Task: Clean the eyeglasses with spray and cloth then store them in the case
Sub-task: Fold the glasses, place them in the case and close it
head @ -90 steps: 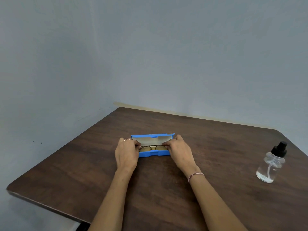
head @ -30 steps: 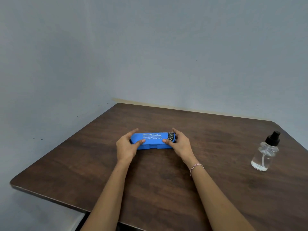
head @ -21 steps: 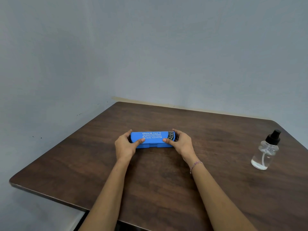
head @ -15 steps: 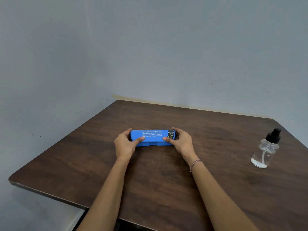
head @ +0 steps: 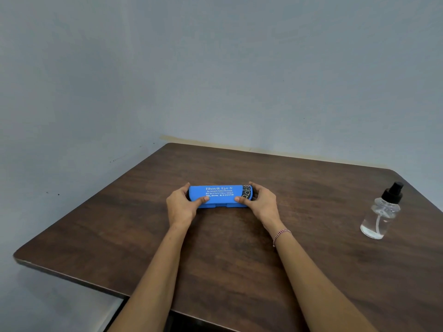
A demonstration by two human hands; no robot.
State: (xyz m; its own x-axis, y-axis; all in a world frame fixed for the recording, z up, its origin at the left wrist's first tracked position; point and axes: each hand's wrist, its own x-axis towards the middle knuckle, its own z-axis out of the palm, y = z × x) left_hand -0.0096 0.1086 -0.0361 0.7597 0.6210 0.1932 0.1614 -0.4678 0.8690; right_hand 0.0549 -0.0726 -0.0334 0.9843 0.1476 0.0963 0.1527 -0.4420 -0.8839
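Grey wall (head: pixel 215 68) behind. Dark wood bench (head: pixel 239 259) fills lower view. Left grip (head: pixel 179 207) curled round left end of blue case (head: pixel 219 196), thumb on front face, fingers over far edge. Right grip (head: pixel 262 204) clasps right end same way, thumb on front face. Case lies flat at bench middle, lid closed, white print on top. Clear spray bottle (head: pixel 381 214) upright near right bench edge, well apart from case, black nozzle on top. Beaded bracelet (head: pixel 281 234) on right wrist.
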